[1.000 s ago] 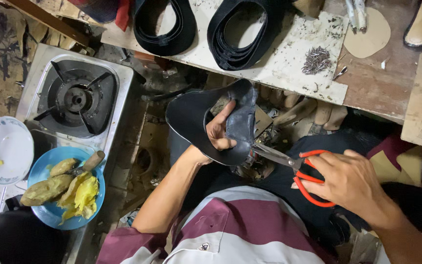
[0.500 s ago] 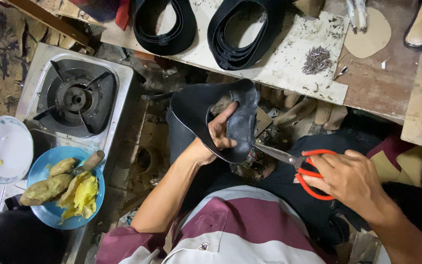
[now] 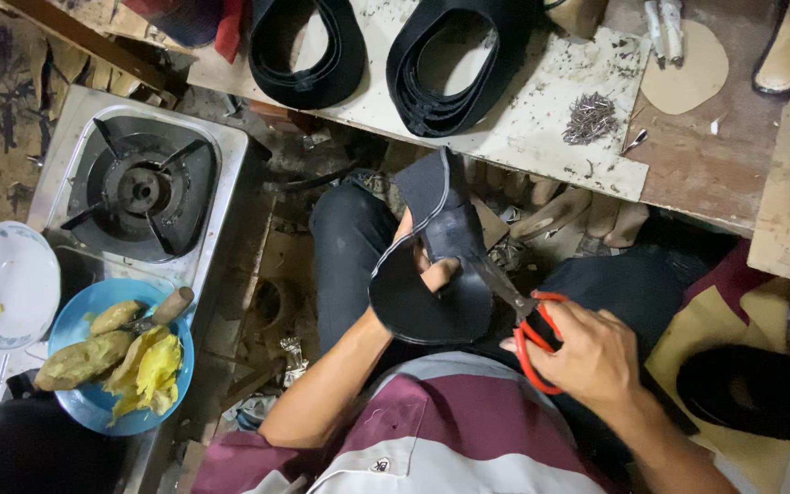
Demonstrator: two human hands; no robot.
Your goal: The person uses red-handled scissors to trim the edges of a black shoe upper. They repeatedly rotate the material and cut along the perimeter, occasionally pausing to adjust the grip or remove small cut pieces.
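Over my lap, below the counter (image 3: 596, 174) edge: one dark shoe-upper piece (image 3: 436, 274), curved and folded, held up between my knees. My left hand (image 3: 418, 261) is closed around it, fingers behind the fold, thumb pressed on the near face. Just right of it, red-handled scissors (image 3: 528, 334), blades pointing up-left and touching the lower right edge of the dark piece. My right hand (image 3: 592, 357) is closed on the red loops, fingers through them; how far the blades are parted I cannot tell. Both hands lie close together, the dark piece between them and a little higher than the right hand.

On the counter, upper edge of view: two stacks of black looped strips (image 3: 386, 55), a small heap of nails (image 3: 589, 117), one tan insole cutout (image 3: 688, 78).

To my left, lower level: single-burner gas stove (image 3: 144, 192); a blue plate (image 3: 80, 366) with cooked yellow food pieces (image 3: 121, 361) and a knife with a wooden handle (image 3: 168, 308); a white bowl with patterned rim (image 3: 2, 284), beside the plate.

To my right, floor level: one black shoe piece (image 3: 752, 389) on yellowish sheet material (image 3: 697, 348).
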